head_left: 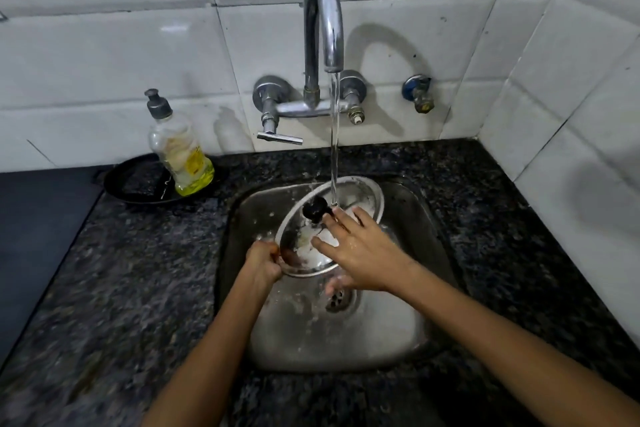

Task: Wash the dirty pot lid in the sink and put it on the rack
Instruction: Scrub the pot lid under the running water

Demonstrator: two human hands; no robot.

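Observation:
A round steel pot lid (360, 194) with a black knob (314, 210) is held tilted over the steel sink (412, 218). Soap foam covers part of its top. My left hand (264, 262) grips the lid's near-left rim. My right hand (360, 250) lies flat on the lid's top with fingers spread, next to the knob. Water runs from the curved tap (323, 21) and lands on the lid beside the knob. No rack is in view.
The dark speckled counter (138, 288) surrounds the sink. A dish-soap bottle (180, 152) stands on a black pan (138, 180) at the back left. The tap lever (278, 138) and a blue wall valve (419, 94) sit on the tiled wall. The drain (337, 298) lies under my right wrist.

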